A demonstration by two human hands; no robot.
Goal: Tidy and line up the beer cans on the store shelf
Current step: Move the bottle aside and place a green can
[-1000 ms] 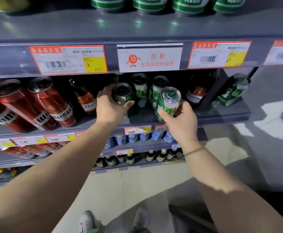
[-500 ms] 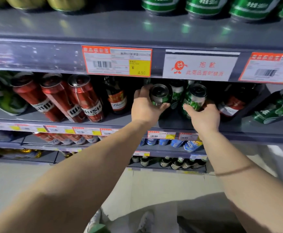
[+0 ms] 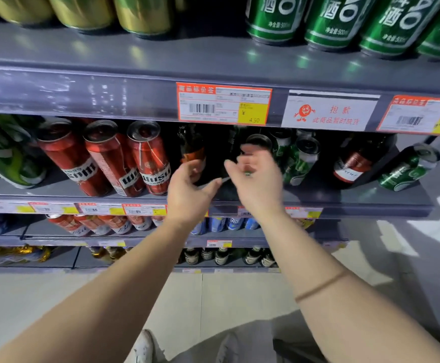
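Both hands hang just in front of the middle shelf [image 3: 318, 197], and neither grasps a can: the left hand [image 3: 187, 189] is released with loosely spread fingers, while the right hand [image 3: 258, 176] is motion-blurred, its fingers relaxed, with something small and greenish at its fingertips that is too smeared to identify. The green beer cans [image 3: 301, 159] stand clustered on that shelf just behind and to the right of the right hand, with a brown bottle [image 3: 191, 150] behind the left hand. Three red cans [image 3: 148, 158] stand further left, and one green can [image 3: 407, 170] stands apart at the shelf's right end.
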